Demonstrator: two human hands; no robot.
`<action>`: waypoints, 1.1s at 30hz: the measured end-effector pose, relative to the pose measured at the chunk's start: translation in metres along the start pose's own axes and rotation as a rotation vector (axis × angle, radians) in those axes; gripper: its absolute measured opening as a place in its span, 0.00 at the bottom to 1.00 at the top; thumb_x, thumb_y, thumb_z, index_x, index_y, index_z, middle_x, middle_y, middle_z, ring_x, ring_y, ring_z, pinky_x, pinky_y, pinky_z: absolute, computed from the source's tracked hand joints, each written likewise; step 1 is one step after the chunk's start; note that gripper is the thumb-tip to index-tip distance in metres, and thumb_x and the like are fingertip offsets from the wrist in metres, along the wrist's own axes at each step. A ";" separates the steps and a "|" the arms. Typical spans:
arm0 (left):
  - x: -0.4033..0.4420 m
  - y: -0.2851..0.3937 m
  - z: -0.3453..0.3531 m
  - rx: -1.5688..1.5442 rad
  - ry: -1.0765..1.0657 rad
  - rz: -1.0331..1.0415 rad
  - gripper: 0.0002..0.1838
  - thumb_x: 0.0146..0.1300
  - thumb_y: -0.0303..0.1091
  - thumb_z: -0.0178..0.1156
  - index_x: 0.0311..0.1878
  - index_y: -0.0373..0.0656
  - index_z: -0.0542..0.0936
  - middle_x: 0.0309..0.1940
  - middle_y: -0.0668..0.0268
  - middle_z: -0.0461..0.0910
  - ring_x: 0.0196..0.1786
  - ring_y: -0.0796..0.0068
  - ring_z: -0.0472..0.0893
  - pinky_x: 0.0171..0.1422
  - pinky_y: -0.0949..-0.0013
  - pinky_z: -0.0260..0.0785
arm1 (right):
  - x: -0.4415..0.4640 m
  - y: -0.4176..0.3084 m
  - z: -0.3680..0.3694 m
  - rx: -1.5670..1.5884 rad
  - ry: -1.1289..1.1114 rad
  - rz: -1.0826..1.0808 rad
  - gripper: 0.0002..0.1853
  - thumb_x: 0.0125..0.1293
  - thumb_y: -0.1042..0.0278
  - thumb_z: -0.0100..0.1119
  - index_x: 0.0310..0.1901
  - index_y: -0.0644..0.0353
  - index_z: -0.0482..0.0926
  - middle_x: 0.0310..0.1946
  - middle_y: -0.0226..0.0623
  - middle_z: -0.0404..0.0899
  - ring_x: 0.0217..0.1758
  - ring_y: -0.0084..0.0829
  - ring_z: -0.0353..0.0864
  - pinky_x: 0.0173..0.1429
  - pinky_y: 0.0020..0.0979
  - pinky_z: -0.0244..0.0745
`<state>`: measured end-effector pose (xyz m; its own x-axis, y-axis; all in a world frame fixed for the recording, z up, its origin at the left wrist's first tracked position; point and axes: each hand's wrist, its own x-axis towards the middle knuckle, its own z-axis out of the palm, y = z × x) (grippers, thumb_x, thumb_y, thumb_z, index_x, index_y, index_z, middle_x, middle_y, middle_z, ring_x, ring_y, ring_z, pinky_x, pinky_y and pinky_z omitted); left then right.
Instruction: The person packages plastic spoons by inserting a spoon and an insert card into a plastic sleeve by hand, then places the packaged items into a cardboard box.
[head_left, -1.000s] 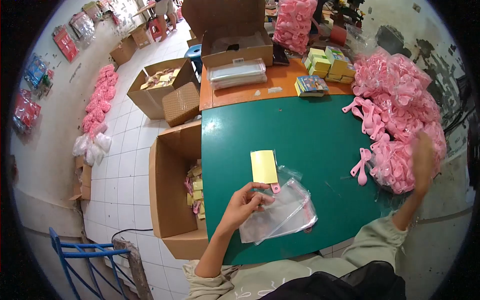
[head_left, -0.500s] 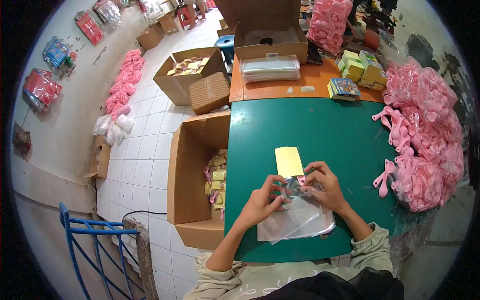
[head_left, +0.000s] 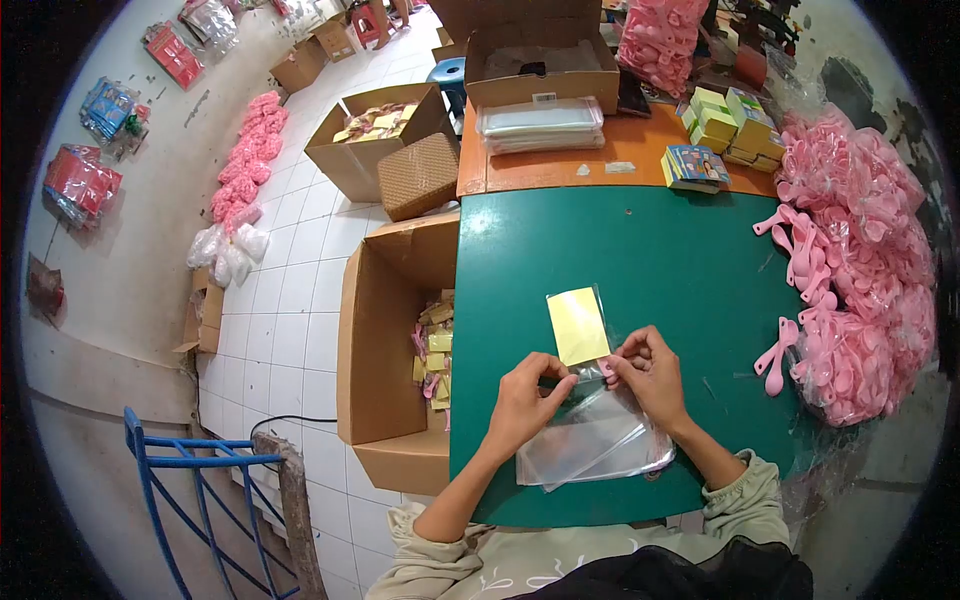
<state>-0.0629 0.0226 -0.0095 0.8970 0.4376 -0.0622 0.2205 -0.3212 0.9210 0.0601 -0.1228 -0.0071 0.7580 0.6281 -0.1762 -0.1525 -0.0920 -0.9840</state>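
A clear plastic bag with a yellow card [head_left: 578, 326] inside lies on the green table, and a bit of a pink spoon [head_left: 605, 369] shows at its lower right. My left hand [head_left: 530, 400] pinches the near left edge of this bag between thumb and fingertips. On the other side, my right hand [head_left: 645, 372] is closed on the bag's edge beside the spoon, its fingers covering part of it. Under and just below my hands lie several flat clear plastic bags [head_left: 590, 445], fanned over one another.
Pink spoons [head_left: 800, 260] lie loose along the right edge, by bulging bags of spoons [head_left: 850, 330]. A large open carton [head_left: 385, 340] with packed pieces stands left of the table. Behind are stacked bags [head_left: 540, 125] and small card stacks [head_left: 695, 168].
My fingers have closed on the two sides of the bag's near end, where they were looser before. The yellow card has tilted slightly. The camera view has shifted a little.
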 end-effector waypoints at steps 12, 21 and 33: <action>-0.006 0.008 -0.005 -0.243 -0.022 -0.056 0.19 0.59 0.26 0.59 0.54 0.39 0.69 0.41 0.64 0.76 0.37 0.81 0.76 0.33 0.78 0.73 | -0.004 -0.006 -0.006 -0.347 -0.089 -0.210 0.14 0.60 0.75 0.57 0.48 0.65 0.77 0.31 0.37 0.77 0.29 0.25 0.78 0.34 0.25 0.74; -0.024 0.013 -0.100 0.754 0.621 0.065 0.16 0.59 0.27 0.56 0.51 0.37 0.73 0.48 0.55 0.73 0.44 0.60 0.76 0.50 0.61 0.69 | -0.010 -0.045 -0.150 -1.436 0.578 -0.248 0.09 0.55 0.70 0.59 0.35 0.66 0.75 0.33 0.48 0.76 0.40 0.45 0.76 0.43 0.41 0.73; 0.028 0.011 0.045 0.366 -0.102 0.250 0.27 0.52 0.32 0.64 0.55 0.36 0.69 0.39 0.56 0.71 0.37 0.60 0.77 0.43 0.62 0.71 | 0.011 -0.073 -0.144 -1.323 0.664 -0.589 0.08 0.57 0.77 0.52 0.38 0.65 0.77 0.32 0.43 0.77 0.35 0.39 0.78 0.38 0.33 0.73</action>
<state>-0.0185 -0.0067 -0.0188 0.9691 0.2296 0.0898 0.0971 -0.6904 0.7169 0.1707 -0.2203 0.0590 0.6930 0.4161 0.5887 0.6148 -0.7676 -0.1811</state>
